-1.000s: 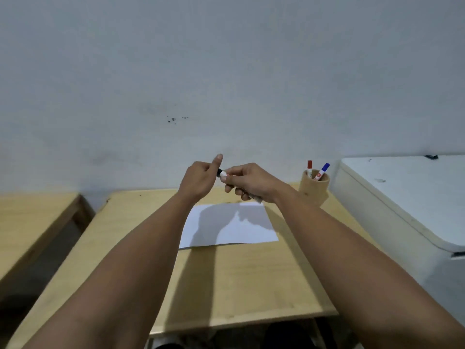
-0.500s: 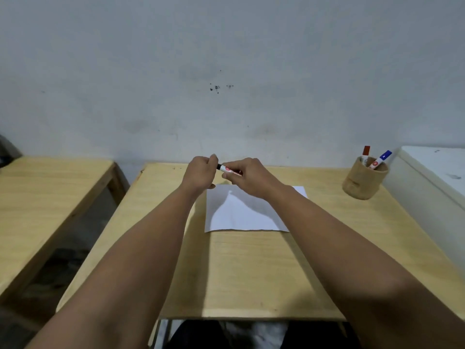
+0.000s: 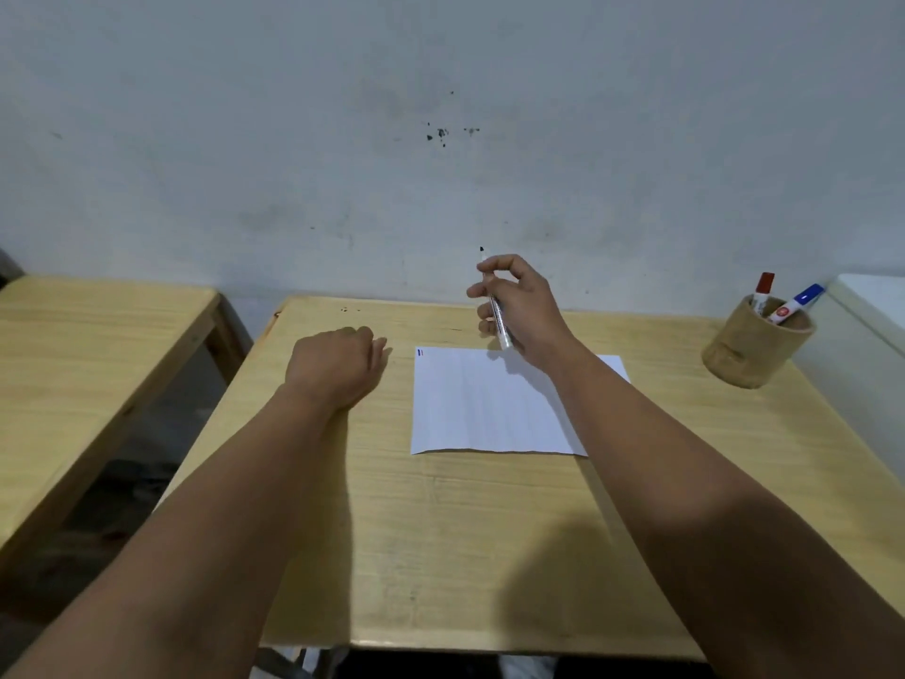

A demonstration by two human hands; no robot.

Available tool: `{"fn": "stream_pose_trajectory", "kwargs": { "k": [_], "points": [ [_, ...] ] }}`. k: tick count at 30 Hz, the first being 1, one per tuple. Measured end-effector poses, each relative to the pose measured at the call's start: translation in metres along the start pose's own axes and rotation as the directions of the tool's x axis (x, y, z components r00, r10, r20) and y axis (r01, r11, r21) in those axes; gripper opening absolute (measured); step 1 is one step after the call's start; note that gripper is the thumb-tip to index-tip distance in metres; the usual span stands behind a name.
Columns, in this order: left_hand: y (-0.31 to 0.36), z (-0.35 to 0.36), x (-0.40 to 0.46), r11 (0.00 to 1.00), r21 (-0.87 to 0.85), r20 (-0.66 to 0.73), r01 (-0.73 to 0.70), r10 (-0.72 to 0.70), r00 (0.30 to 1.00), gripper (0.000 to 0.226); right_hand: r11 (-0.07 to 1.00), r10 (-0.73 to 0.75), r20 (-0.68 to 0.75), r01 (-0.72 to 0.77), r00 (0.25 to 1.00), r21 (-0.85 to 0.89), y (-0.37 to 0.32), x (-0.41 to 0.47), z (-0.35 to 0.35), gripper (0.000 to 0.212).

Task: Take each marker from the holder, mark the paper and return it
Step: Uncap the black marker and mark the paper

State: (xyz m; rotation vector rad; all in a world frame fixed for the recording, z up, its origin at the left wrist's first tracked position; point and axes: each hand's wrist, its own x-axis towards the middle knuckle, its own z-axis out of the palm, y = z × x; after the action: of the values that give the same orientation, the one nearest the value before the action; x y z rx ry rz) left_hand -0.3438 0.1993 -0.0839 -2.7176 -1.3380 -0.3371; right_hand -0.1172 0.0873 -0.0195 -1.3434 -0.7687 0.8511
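Observation:
My right hand (image 3: pixel 531 311) grips a white marker (image 3: pixel 499 322) above the far edge of the paper (image 3: pixel 480 409). The marker is uncapped, with its black tip pointing up. My left hand (image 3: pixel 333 370) rests as a closed fist on the table, left of the paper and apart from it. The cap is not visible and seems hidden in the fist. Small blue and red marks (image 3: pixel 420 352) sit at the paper's far left corner. At the far right, a round wooden holder (image 3: pixel 749 352) holds a red-capped marker (image 3: pixel 763 286) and a blue-capped marker (image 3: pixel 799 300).
The wooden table (image 3: pixel 440 541) stands against a grey wall. A second wooden table (image 3: pixel 73 345) is on the left across a gap. A white surface (image 3: pixel 876 311) adjoins the right side, just behind the holder.
My hands were joined at the marker's black cap and have separated. The left fist dropped to the table and the right hand lifted the marker, now bare-tipped. The view tilted down and left.

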Motion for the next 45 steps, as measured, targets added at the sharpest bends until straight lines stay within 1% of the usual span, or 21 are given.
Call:
{"fn": "stream_pose_trajectory", "kwargs": {
  "k": [1,3,5,6,7,9,10,12,13,15,17,18,20,22,24,26,28,30,34,45],
  "points": [
    [-0.002,0.000,0.001,1.000,0.005,-0.009,-0.023,0.023,1.000,0.048,0.992,0.048,0.003,-0.048,0.999,0.120,-0.004,-0.002,0.002,0.018],
    [-0.002,-0.003,0.002,0.999,0.014,0.000,-0.046,0.046,0.999,0.048,0.933,0.144,0.003,-0.137,0.990,0.334,-0.007,-0.003,0.004,0.026],
    [-0.001,-0.007,0.002,1.000,-0.007,0.017,-0.022,0.022,1.000,0.051,0.874,0.171,0.027,-0.164,0.985,0.457,-0.006,-0.004,0.000,0.032],
    [-0.001,-0.009,0.001,1.000,-0.028,0.022,0.003,-0.002,1.000,0.052,0.870,0.158,0.039,-0.158,0.987,0.467,-0.004,-0.004,-0.003,0.034],
    [-0.002,-0.011,-0.002,0.998,-0.057,0.014,0.028,-0.027,1.000,0.054,0.887,0.133,0.042,-0.138,0.990,0.442,-0.001,-0.005,-0.003,0.032],
    [-0.001,-0.018,-0.011,0.991,-0.117,-0.070,0.060,-0.069,0.995,0.053,0.943,0.097,-0.010,-0.089,0.995,0.321,0.003,-0.007,-0.004,0.013],
    [0.003,-0.021,-0.018,0.990,-0.135,-0.138,0.043,-0.062,0.989,0.050,0.962,0.093,-0.059,-0.075,0.994,0.264,0.004,-0.008,-0.003,0.019],
    [0.016,-0.027,-0.035,0.985,-0.166,-0.262,-0.050,0.005,0.965,0.041,0.982,0.095,-0.153,-0.067,0.984,0.174,0.006,-0.007,0.002,0.046],
    [0.024,-0.030,-0.045,0.976,-0.192,-0.286,-0.100,0.042,0.957,0.038,0.989,0.082,-0.178,-0.058,0.981,0.135,0.009,-0.008,0.005,0.048],
    [0.035,-0.030,-0.064,0.956,-0.233,-0.248,-0.177,0.117,0.962,0.040,0.999,0.024,-0.183,-0.018,0.983,0.037,0.017,-0.011,0.014,0.028],
    [0.039,-0.025,-0.079,0.947,-0.249,-0.124,-0.204,0.178,0.976,0.054,0.998,-0.037,-0.143,0.030,0.989,-0.047,0.028,-0.017,0.025,0.016],
    [0.038,-0.022,-0.084,0.947,-0.247,-0.066,-0.203,0.193,0.979,0.060,0.997,-0.045,-0.130,0.036,0.991,-0.071,0.033,-0.020,0.030,0.018],
    [0.036,-0.016,-0.091,0.948,-0.260,-0.011,-0.186,0.190,0.982,0.063,0.994,-0.037,-0.142,0.022,0.989,-0.108,0.043,-0.023,0.042,0.031],
    [0.036,-0.014,-0.095,0.942,-0.294,0.000,-0.160,0.167,0.986,0.061,0.987,-0.032,-0.149,0.008,0.988,-0.160,0.052,-0.026,0.049,0.031],
    [0.038,-0.013,-0.098,0.940,-0.310,0.001,-0.143,0.151,0.989,0.059,0.984,-0.021,-0.154,-0.007,0.988,-0.177,0.060,-0.029,0.051,0.025],
    [0.039,-0.012,-0.099,0.939,-0.321,-0.002,-0.127,0.134,0.991,0.060,0.981,-0.024,-0.167,-0.009,0.986,-0.195,0.066,-0.031,0.050,0.024],
    [0.038,-0.010,-0.098,0.941,-0.325,0.014,-0.097,0.107,0.994,0.066,0.977,-0.031,-0.183,-0.009,0.983,-0.213,0.070,-0.029,0.050,0.026],
    [0.038,-0.008,-0.097,0.953,-0.298,0.041,-0.058,0.073,0.996,0.077,0.973,-0.034,-0.204,-0.014,0.978,-0.229,0.073,-0.027,0.051,0.026],
    [0.038,-0.007,-0.097,0.966,-0.260,0.072,-0.004,0.024,0.997,0.091,0.978,-0.008,-0.209,-0.036,0.978,-0.205,0.076,-0.025,0.051,0.027],
    [0.039,-0.010,-0.097,0.970,-0.242,0.077,-0.007,0.026,0.997,0.089,0.955,-0.044,-0.180,-0.011,0.983,-0.296,0.082,-0.021,0.050,0.024]
  ]
}}
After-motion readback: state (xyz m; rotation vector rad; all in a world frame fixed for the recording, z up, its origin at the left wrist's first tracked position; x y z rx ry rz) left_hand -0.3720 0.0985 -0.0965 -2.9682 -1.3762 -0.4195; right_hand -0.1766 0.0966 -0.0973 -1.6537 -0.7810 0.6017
